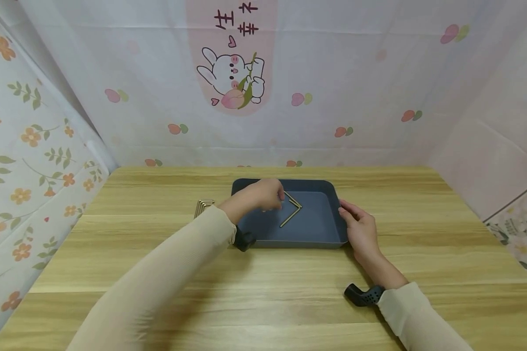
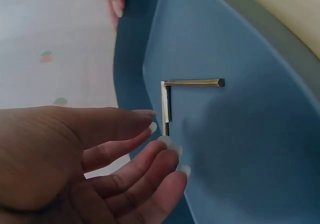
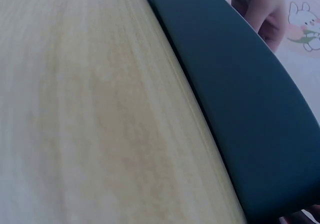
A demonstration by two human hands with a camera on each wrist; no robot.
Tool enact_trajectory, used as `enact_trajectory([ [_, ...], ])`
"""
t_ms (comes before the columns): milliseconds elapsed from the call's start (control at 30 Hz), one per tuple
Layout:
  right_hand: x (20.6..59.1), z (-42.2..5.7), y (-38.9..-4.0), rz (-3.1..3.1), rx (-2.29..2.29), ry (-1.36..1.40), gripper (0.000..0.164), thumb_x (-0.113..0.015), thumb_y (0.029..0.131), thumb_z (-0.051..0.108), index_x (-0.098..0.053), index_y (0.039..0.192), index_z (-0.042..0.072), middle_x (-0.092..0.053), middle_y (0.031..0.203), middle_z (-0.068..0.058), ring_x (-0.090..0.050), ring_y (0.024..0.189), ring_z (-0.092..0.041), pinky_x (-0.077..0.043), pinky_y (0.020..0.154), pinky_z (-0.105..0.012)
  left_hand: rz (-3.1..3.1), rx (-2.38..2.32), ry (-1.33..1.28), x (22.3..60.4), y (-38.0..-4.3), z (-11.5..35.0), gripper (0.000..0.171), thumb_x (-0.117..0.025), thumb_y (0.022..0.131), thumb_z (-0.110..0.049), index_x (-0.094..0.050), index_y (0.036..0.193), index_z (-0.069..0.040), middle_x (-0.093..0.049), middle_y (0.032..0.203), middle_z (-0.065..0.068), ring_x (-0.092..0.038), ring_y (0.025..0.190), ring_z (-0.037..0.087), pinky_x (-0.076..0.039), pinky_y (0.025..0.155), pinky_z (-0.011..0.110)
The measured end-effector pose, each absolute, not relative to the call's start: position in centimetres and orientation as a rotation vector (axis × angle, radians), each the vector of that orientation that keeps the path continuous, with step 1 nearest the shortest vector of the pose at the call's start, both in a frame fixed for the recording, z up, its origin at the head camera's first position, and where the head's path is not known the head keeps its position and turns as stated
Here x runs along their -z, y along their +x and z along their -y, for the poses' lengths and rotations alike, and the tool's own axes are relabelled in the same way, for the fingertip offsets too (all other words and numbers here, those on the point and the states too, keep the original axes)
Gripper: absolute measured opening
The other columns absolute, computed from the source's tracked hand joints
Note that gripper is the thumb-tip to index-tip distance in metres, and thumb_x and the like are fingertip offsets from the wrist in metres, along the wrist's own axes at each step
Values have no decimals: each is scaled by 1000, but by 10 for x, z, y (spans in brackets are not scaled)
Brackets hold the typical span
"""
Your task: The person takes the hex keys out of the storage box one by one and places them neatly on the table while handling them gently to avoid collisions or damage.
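In the head view a blue-grey tray (image 1: 307,234) lies on the table, with brass-coloured L-shaped hex keys (image 1: 291,217) on its floor. My left hand (image 1: 265,195) hovers over the tray's left half. The left wrist view shows its thumb (image 2: 117,124) and fingertips right by the upright arm of a hex key (image 2: 195,83); a gap shows between thumb and forefinger. My right hand (image 1: 362,231) grips the tray's right wall, thumb at the rim and fingers outside. Only a bit of its fingers (image 3: 302,217) shows in the right wrist view.
Several more hex keys (image 1: 205,202) lie nested on the wooden table (image 1: 281,292) left of the tray, partly hidden by my left sleeve (image 1: 171,268). A printed curtain (image 1: 334,73) hangs behind the table, and a flowered one (image 1: 30,161) at the left.
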State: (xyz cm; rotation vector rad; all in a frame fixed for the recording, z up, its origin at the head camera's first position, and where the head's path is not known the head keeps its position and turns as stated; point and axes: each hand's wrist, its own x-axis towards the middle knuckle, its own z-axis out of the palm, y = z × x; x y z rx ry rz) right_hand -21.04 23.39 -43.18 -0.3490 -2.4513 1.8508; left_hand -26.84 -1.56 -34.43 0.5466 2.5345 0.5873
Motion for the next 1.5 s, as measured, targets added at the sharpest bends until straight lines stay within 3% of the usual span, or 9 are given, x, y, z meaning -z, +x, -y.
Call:
enact_trajectory([
  [200,433,-234,-211,2442,-1851,-347,44,-51,107,26,-52,149,13,-50,155,-6,-42,144,-17,-38,102,-11,-2489,-525,542,345,-275,5,29,-66,97,-8,-65,125,-3,-63,128,10,-51,72,13,-45,68,27],
  [433,433,-234,-211,2419,-1865,-342,43,-51,107,24,-52,148,11,-51,154,-7,-43,143,-17,-37,92,-3,-2468,-526,506,351,-277,-6,35,-71,94,-9,-64,128,-4,-66,127,12,-48,63,11,-53,69,30],
  [633,433,-232,-210,2413,-1861,-348,43,-51,107,22,-53,148,10,-52,153,-7,-45,141,-16,-38,92,-2,-2537,-511,545,363,-273,-13,34,-71,94,-9,-63,127,-5,-62,134,10,-55,81,14,-51,76,30],
  [800,433,-232,-210,2407,-1862,-341,43,-52,107,22,-53,148,9,-52,153,-8,-45,141,-17,-38,91,-2,-2592,-470,544,367,-272,-16,31,-67,95,-5,-64,126,-8,-62,135,6,-54,97,16,-46,80,30],
  [900,434,-232,-210,2410,-1859,-341,43,-51,107,23,-53,148,10,-52,153,-8,-45,141,-17,-38,91,-2,-2583,-470,530,368,-271,-17,29,-65,96,-3,-63,125,-9,-61,135,6,-53,96,17,-45,77,29],
  [1133,434,-233,-211,2414,-1853,-344,43,-51,107,23,-53,148,9,-52,153,-8,-44,142,-16,-37,92,-2,-2551,-465,470,364,-269,-23,24,-59,98,1,-63,119,-9,-62,126,7,-51,75,16,-42,59,26],
  [1333,433,-233,-210,2416,-1856,-350,43,-51,107,23,-53,148,10,-52,153,-7,-44,141,-16,-37,91,-2,-2561,-415,460,363,-269,-27,21,-57,99,-1,-62,117,-9,-62,122,9,-57,69,16,-47,54,26],
  [1500,433,-233,-210,2416,-1861,-344,43,-51,107,23,-52,148,10,-52,153,-7,-44,142,-16,-37,92,-2,-2567,-365,483,363,-267,-30,21,-55,101,-3,-62,120,-8,-62,124,9,-58,74,16,-47,54,26],
])
